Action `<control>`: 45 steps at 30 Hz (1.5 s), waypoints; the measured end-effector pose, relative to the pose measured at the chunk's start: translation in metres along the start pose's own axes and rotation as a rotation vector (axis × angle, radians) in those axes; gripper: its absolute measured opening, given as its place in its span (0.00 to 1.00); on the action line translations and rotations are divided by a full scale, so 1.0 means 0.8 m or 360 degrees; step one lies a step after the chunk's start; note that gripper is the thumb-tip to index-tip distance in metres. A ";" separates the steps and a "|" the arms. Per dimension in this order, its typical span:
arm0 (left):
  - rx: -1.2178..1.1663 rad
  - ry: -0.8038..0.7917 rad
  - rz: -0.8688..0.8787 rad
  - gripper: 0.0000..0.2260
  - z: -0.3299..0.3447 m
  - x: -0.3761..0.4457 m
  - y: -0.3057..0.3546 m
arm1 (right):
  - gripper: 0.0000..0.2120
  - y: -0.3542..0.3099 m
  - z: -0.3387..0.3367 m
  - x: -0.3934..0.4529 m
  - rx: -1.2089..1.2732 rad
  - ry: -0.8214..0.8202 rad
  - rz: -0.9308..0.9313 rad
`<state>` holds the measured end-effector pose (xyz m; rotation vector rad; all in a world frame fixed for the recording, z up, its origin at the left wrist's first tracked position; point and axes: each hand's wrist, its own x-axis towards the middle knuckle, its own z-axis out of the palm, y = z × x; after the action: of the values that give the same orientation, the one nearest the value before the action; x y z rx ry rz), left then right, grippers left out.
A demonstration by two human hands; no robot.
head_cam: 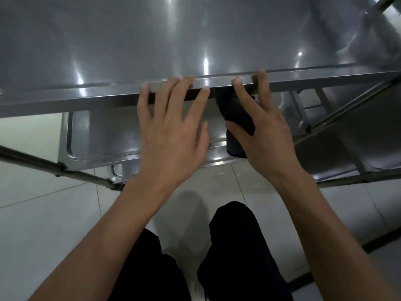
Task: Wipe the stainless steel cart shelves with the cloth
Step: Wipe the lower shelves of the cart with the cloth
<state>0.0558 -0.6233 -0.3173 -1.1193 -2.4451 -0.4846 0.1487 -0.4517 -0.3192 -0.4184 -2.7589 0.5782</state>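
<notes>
A: Where's the cloth (pixel 237 122)?
B: Pinned under the right hand (pixel 264 131), thumb over it, fingers (pixel 261 83) hooked on the top shelf (pixel 86 61) edge.
A: The left hand (pixel 171 131)?
B: Spread loose, fingertips on that edge, holding nothing.

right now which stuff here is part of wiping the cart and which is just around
For the job:
- cloth, held in right hand
- top shelf
- lower shelf
- left hand, fingers on the shelf edge

Just around:
- floor tiles
- person's legs

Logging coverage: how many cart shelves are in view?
2: the top shelf, its near edge under both hands, and a lower shelf beneath it. More may be hidden.
</notes>
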 end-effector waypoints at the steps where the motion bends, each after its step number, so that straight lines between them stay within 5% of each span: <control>1: -0.0040 0.0111 0.0064 0.21 0.008 -0.010 0.001 | 0.36 0.001 0.007 -0.005 -0.0018 0.0084 -0.0056; 5: -0.0144 0.0297 0.0216 0.20 0.056 -0.059 -0.012 | 0.29 0.009 0.062 -0.039 -0.0029 0.0315 -0.0326; 19: 0.0041 -0.0176 -0.0302 0.20 0.207 -0.152 -0.159 | 0.25 0.031 0.294 0.025 0.0225 0.0084 -0.0253; 32: 0.0188 -0.0243 -0.0403 0.11 0.226 -0.195 -0.212 | 0.21 0.020 0.350 0.068 0.0153 -0.0008 -0.0172; 39: 0.0292 -0.0133 -0.0263 0.08 0.230 -0.197 -0.218 | 0.25 0.024 0.354 0.057 -0.0029 -0.0410 -0.0200; 45: 0.0256 -0.0074 -0.0163 0.06 0.240 -0.198 -0.213 | 0.24 0.018 0.359 0.064 0.0080 -0.0322 -0.0121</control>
<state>-0.0234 -0.7389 -0.5845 -0.9540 -2.5396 -0.2890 0.0084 -0.5200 -0.5665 -0.2543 -2.9292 0.7045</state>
